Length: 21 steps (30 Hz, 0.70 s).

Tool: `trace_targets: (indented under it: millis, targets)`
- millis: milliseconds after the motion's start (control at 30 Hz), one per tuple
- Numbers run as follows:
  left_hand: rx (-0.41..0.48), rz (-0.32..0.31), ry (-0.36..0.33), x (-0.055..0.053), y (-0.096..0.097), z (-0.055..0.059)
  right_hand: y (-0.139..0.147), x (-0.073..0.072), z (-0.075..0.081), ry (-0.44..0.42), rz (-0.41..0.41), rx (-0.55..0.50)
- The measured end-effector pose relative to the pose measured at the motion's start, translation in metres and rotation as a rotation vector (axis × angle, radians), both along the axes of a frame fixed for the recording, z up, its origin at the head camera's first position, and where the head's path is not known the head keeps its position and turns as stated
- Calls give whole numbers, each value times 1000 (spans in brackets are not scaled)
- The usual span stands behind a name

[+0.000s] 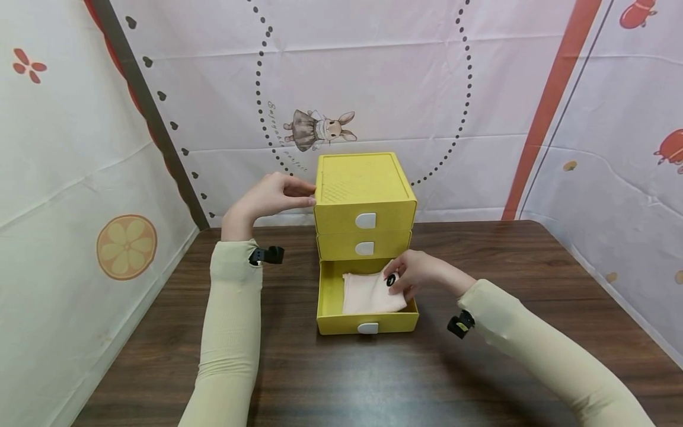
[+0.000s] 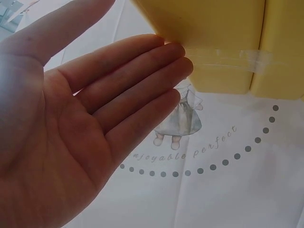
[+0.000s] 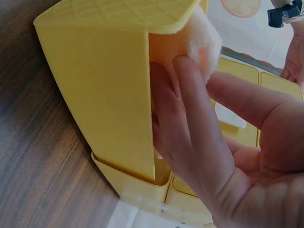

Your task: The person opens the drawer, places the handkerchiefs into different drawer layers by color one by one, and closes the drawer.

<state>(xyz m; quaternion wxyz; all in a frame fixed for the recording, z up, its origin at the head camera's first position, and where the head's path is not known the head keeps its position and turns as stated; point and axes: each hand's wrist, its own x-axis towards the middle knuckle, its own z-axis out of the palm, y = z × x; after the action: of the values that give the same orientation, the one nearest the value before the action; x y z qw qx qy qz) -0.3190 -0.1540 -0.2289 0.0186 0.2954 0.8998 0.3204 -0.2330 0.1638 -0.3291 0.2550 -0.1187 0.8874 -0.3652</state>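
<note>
A yellow three-drawer box (image 1: pixel 363 175) stands on the table, its bottom drawer (image 1: pixel 341 324) pulled out and the upper two closed. In that drawer lies a folded pale pink cloth (image 1: pixel 365 295) with a small black oval mark at its right. My right hand (image 1: pixel 418 274) reaches over the drawer's right wall and pinches the cloth's right part; the right wrist view shows the pink fabric (image 3: pixel 209 40) between thumb and fingers. At the box's upper left side, my left hand (image 1: pixel 273 194) touches the edge with its fingertips. In the left wrist view its fingers (image 2: pixel 137 83) are straight.
The box rests on a dark wood-grain table (image 1: pixel 341 379), close to the back edge. A white printed sheet (image 1: pixel 373 77) hangs behind and along both sides. White tabs (image 1: pixel 365 220) mark the drawer fronts. Clear tape (image 2: pixel 237 59) crosses the box's side.
</note>
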Motion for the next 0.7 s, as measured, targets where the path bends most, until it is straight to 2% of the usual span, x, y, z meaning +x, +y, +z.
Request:
trace_targets:
  millis: [700]
  targets:
    - [-2,3,-1,0,0,1,-12,-9,-4,-30,-17,13]
